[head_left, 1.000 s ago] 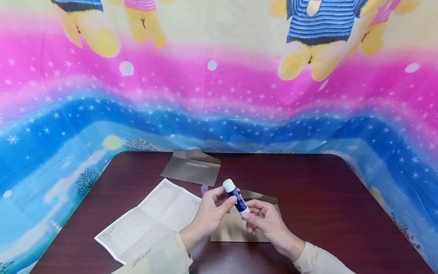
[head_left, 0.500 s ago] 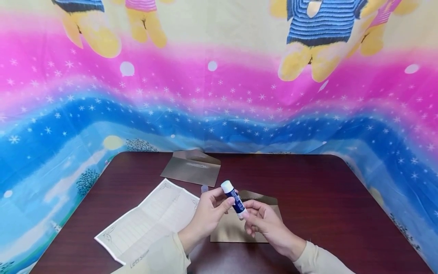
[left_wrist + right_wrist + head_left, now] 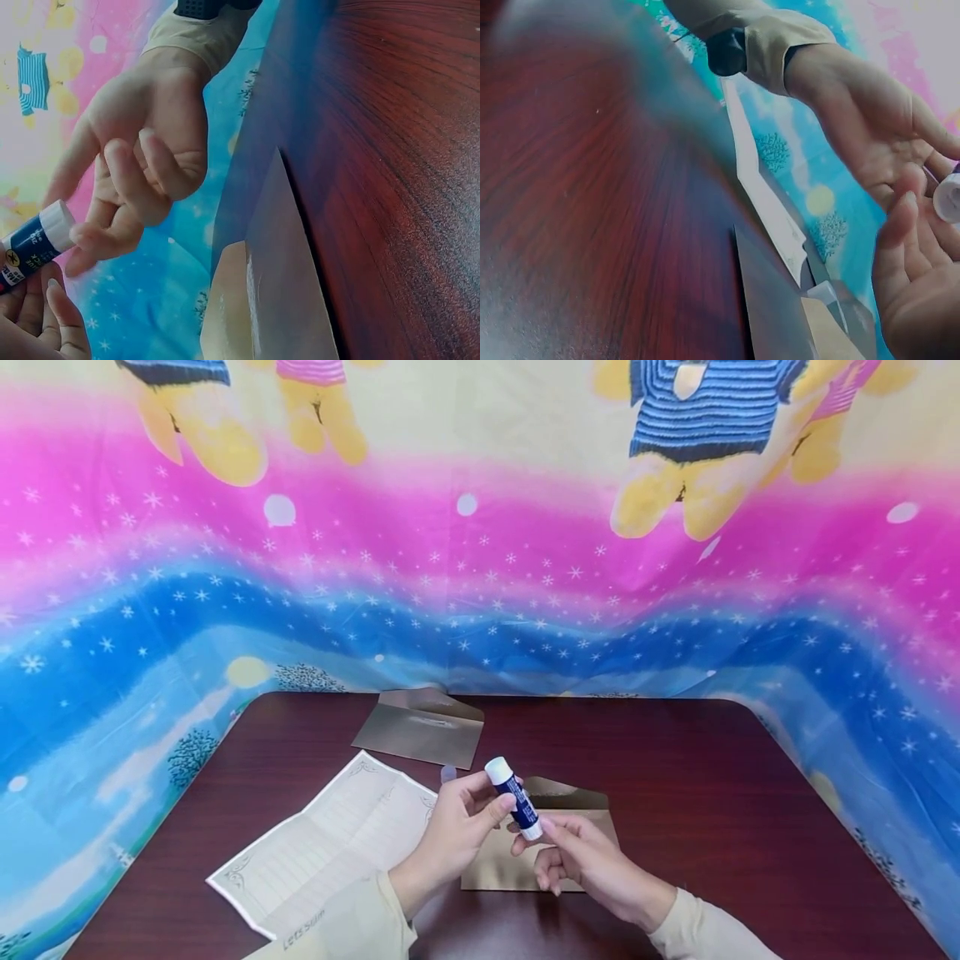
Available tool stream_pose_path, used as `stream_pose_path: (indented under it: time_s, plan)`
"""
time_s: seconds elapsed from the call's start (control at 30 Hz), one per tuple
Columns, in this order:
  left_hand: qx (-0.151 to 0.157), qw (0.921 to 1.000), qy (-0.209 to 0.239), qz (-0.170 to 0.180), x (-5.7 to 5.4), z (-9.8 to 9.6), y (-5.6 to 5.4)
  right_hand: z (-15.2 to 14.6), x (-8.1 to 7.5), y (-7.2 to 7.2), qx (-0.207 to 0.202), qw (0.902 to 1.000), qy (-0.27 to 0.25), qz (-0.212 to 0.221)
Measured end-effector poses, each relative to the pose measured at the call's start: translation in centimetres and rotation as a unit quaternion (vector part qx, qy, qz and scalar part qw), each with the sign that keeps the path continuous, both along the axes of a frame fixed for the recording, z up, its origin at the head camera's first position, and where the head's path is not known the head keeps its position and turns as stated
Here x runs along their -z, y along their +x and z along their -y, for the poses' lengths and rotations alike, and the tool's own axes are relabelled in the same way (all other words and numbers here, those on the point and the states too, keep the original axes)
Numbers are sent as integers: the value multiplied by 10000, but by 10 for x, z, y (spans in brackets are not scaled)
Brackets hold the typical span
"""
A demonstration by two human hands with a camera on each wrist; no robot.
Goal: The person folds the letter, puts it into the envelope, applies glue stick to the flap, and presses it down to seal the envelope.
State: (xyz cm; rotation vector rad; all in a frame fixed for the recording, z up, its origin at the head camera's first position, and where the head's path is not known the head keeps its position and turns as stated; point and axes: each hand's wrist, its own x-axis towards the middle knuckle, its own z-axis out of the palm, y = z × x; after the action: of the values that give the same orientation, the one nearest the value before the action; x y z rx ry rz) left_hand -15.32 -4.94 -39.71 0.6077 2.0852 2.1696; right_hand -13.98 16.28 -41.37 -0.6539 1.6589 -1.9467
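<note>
A glue stick [image 3: 517, 802] with a dark blue label and white ends is held tilted above the table. The left hand [image 3: 453, 827] grips its barrel between thumb and fingers. At the lower white end, the right hand [image 3: 592, 864] has its thumb and index finger on either side of the base, its other fingers curled loosely. The left wrist view shows that white end [image 3: 56, 225] beside a right fingertip. Under the hands lies a brown envelope [image 3: 502, 864] with its flap raised, partly covered by them.
A creased sheet of printed paper [image 3: 330, 843] lies to the left, partly under the left sleeve. Farther back is a second brown envelope [image 3: 420, 739], flap up. A small translucent cap-like piece [image 3: 447, 772] stands beside the left hand. A patterned cloth [image 3: 480, 568] hangs behind the table.
The right thumb and index finger have shifted around the glue stick's base, and more of the white end shows. The glue stick has sunk slightly; the left hand keeps its grip.
</note>
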Motion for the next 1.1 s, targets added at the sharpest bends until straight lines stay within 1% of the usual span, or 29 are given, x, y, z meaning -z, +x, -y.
stream_pose_path:
  time_s: [0.07,0.23,0.43,0.63,0.77,0.87,1.0,1.1]
  plan:
    - [9,10000,-16,13,0,0,0,0,0,0,-37,10000,7,-11]
    - [60,10000,-43,30,2,-1,1,-1,-1,-1,448,9984,329,-140]
    - [4,9999,18,108,1,-1,1,-3,-4,-1,180,9991,310,-227]
    - [73,9998,89,183,4,-3,1,-1,-6,1,524,9961,635,-330]
    - [58,9994,198,268,6,-5,2,1,-7,2,549,9939,766,-567]
    - [50,9994,179,302,7,-5,2,3,-7,1,677,9893,935,-896]
    - [67,9993,123,333,8,-6,2,6,-6,1,1005,9768,1239,-1430]
    - [79,9994,63,340,8,-7,2,6,-5,2,1201,9686,1344,-1711]
